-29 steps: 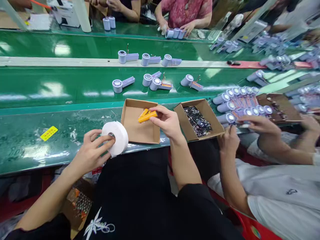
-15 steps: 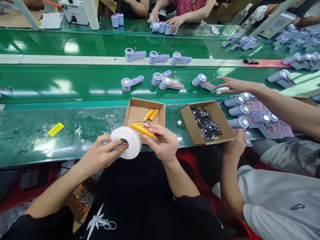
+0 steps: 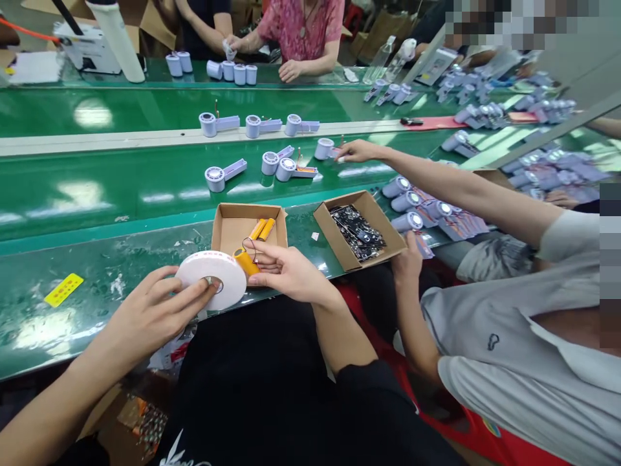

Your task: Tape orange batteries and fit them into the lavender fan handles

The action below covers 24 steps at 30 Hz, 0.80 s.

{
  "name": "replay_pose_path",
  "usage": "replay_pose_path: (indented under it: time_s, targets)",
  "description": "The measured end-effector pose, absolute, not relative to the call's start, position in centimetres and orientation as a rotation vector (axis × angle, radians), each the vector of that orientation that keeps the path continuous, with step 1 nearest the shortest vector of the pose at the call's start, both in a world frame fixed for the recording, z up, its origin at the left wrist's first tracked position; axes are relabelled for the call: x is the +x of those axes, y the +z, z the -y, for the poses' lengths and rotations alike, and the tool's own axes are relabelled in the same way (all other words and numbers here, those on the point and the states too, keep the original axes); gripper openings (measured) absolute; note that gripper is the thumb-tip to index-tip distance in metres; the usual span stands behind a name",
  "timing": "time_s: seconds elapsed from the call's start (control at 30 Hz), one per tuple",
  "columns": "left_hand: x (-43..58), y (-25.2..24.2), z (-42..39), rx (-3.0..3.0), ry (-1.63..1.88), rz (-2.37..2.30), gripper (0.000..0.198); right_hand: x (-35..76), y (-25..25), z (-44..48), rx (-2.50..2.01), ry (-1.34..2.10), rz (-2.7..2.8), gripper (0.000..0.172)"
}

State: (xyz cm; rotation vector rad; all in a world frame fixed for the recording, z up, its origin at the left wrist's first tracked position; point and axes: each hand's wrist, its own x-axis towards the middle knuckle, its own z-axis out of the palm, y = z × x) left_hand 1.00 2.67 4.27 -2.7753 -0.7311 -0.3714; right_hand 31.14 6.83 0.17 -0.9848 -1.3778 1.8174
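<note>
Roll of white tape (image 3: pixel 228 275) is held by left hand (image 3: pixel 158 309), fingers pushed into the core. Orange cylinder (image 3: pixel 247 263) with thin dark wire (image 3: pixel 254 249) is pinched between thumb and fingers of right hand (image 3: pixel 287 273), just beside the roll's edge; whether they touch cannot be told. Two orange cells (image 3: pixel 262 229) are seen lying in shallow cardboard tray (image 3: pixel 230 228), just beyond right hand, on counter (image 3: pixel 133 259). Cardboard box (image 3: pixel 344 259) filled with dark circuit boards (image 3: pixel 358 230) is set to right of right hand. Yellow label (image 3: pixel 63 290) is placed left of left hand. Lavender housings (image 3: pixel 215 178) are spread beyond both hands; another one, beyond right hand, is being reached by a co-worker's hand (image 3: pixel 361 151).
</note>
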Motion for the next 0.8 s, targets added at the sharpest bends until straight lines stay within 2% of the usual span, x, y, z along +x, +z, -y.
replay_pose_path:
  time_s: [0.17, 0.27, 0.33, 0.37, 0.4, 0.5, 0.57, 0.63, 0.73, 0.8]
  targets:
    - [4.4, 2.1, 1.0, -2.935, -0.655, 0.972, 0.031, 29.3, -1.0, -5.2, -0.968, 1.609, 0.813, 0.074]
    - [4.1, 0.2, 3.2, -3.090, -0.710, 1.026, 0.029, 31.4, 0.7, -8.0, -0.853, 1.383, 0.735, 0.087]
    - [0.8, -1.2, 3.1, -2.972, -0.643, 1.161, 0.033, 33.9, 2.0, -10.2, -0.845, 1.256, 0.737, 0.100]
    - [-1.6, -1.9, 2.7, -2.838, -0.626, 1.292, 0.036, 35.0, 2.3, -10.8, -0.857, 1.244, 0.729, 0.099]
    - [-4.2, -2.5, 2.1, -2.746, -0.615, 1.355, 0.043, 36.1, 2.3, -10.9, -0.876, 1.263, 0.711, 0.092]
    - [-10.5, -3.2, 0.0, -2.739, -0.577, 1.444, 0.064, 38.2, 0.6, -8.8, -0.920, 1.407, 0.594, 0.054]
    - [-11.4, -2.4, -2.1, -2.758, -0.568, 1.597, 0.063, 39.3, -1.1, -6.4, -0.936, 1.484, 0.496, 0.040]
    - [-8.7, -1.2, -5.9, -2.804, -0.659, 1.614, 0.049, 40.6, -2.3, -4.2, -0.913, 1.545, 0.442, 0.034]
    - [0.3, 0.1, -15.4, -3.013, -0.723, 1.314, 0.036, 42.5, -3.1, -1.9, -0.867, 1.604, 0.465, 0.039]
    - [8.2, 0.2, -22.4, -3.119, -0.498, 1.341, 0.036, 43.3, -3.4, -0.6, -0.922, 1.618, 0.509, 0.047]
